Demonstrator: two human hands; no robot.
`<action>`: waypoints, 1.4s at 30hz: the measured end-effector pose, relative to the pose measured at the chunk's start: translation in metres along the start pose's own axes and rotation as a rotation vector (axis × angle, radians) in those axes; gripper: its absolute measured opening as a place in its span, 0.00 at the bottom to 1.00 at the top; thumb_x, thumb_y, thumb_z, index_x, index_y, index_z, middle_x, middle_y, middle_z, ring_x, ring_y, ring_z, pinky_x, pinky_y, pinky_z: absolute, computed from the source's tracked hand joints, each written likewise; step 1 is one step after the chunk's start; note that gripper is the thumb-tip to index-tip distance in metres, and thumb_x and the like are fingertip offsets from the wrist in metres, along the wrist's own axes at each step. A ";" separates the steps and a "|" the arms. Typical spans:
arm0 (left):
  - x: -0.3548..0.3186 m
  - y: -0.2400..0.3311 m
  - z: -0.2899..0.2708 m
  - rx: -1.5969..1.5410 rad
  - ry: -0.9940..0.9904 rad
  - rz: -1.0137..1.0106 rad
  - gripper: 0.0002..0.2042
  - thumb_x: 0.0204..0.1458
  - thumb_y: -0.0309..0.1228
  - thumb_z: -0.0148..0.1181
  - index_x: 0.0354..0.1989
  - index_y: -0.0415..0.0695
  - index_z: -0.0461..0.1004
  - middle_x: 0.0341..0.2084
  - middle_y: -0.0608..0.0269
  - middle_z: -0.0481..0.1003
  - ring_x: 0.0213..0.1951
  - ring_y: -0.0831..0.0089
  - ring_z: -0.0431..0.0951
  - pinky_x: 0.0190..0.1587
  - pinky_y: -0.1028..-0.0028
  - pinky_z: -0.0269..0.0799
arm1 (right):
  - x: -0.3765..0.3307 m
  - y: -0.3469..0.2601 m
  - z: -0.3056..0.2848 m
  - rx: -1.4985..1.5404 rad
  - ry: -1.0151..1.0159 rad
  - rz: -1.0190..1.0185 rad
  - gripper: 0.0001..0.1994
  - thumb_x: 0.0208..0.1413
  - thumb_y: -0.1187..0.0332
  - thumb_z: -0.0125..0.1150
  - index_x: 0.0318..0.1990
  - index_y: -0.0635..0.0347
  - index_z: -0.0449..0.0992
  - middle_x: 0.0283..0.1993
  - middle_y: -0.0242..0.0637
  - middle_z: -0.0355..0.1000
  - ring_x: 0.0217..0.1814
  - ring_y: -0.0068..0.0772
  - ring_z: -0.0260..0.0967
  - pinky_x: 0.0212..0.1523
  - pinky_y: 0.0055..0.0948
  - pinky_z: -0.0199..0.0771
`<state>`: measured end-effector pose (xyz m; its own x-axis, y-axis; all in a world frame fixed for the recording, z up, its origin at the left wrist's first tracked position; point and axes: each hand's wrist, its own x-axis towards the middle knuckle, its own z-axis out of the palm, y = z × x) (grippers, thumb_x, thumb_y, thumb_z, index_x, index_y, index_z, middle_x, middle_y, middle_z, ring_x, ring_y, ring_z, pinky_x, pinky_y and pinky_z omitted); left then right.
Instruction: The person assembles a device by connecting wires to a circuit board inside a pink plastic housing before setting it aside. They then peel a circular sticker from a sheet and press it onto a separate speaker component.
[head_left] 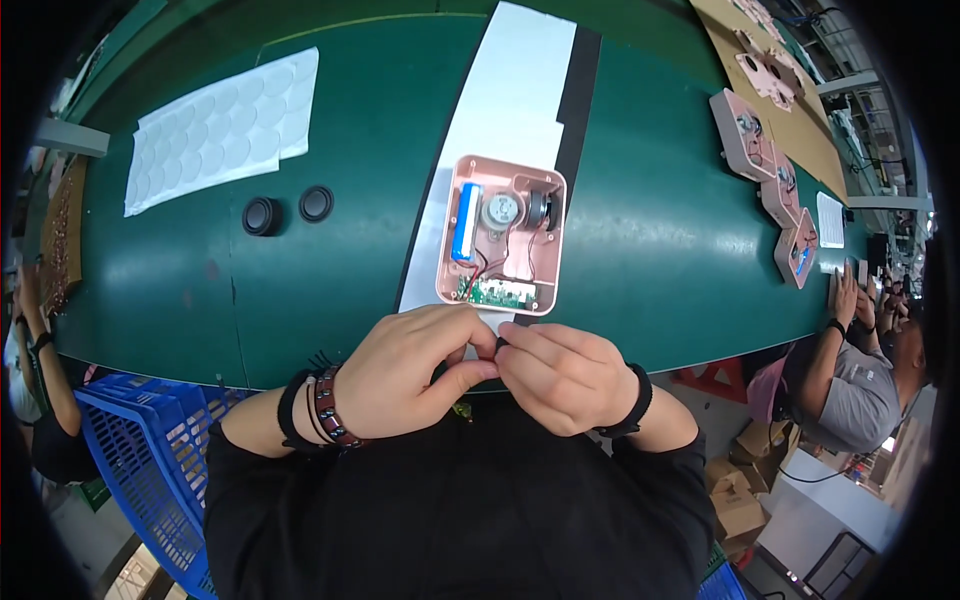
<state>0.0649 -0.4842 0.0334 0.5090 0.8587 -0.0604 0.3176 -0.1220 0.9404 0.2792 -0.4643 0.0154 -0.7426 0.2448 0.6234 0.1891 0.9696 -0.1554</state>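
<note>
left hand (415, 372) + right hand (565, 375): fingers pinched together on a tiny dark part, mostly hidden, at table (640, 260) near edge | open pink housing (502, 236) just ahead on white strip (510, 90) | looks light, rigid shell, fragile wiring/board: hold by rim | count: 1 here, 3 more far right; 2 black discs (288, 210)

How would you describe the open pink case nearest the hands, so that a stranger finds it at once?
On the green conveyor belt, follow the white strip toward the hands. The pink case lies open on it. Unlike the other pink cases at right, it sits alone, showing a blue battery.
</note>
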 end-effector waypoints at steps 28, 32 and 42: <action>0.059 -0.013 -0.027 0.936 0.157 0.415 0.10 0.43 0.33 0.65 0.32 0.45 0.73 0.27 0.68 0.72 0.35 0.69 0.71 0.39 0.68 0.62 | -0.008 0.065 0.011 0.276 -0.076 0.381 0.35 0.50 0.75 0.65 0.66 0.51 0.57 0.34 0.33 0.72 0.36 0.34 0.72 0.57 0.40 0.62; 0.065 -0.013 -0.026 0.745 0.133 0.392 0.09 0.43 0.32 0.65 0.31 0.45 0.73 0.25 0.68 0.72 0.34 0.68 0.72 0.40 0.68 0.61 | 0.001 0.065 0.019 0.436 -0.032 0.551 0.36 0.51 0.76 0.63 0.68 0.51 0.54 0.31 0.32 0.71 0.35 0.32 0.72 0.55 0.39 0.62; 0.067 -0.024 -0.022 0.719 0.250 0.357 0.05 0.44 0.28 0.62 0.28 0.47 0.71 0.24 0.68 0.73 0.36 0.69 0.74 0.45 0.65 0.59 | 0.009 0.052 0.029 0.350 0.078 0.656 0.38 0.48 0.81 0.62 0.68 0.53 0.55 0.32 0.31 0.72 0.36 0.30 0.71 0.47 0.31 0.63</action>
<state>0.0736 -0.4130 0.0146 0.5104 0.7831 0.3553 0.6470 -0.6219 0.4412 0.2638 -0.4114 -0.0094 -0.4972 0.7849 0.3698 0.3524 0.5721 -0.7406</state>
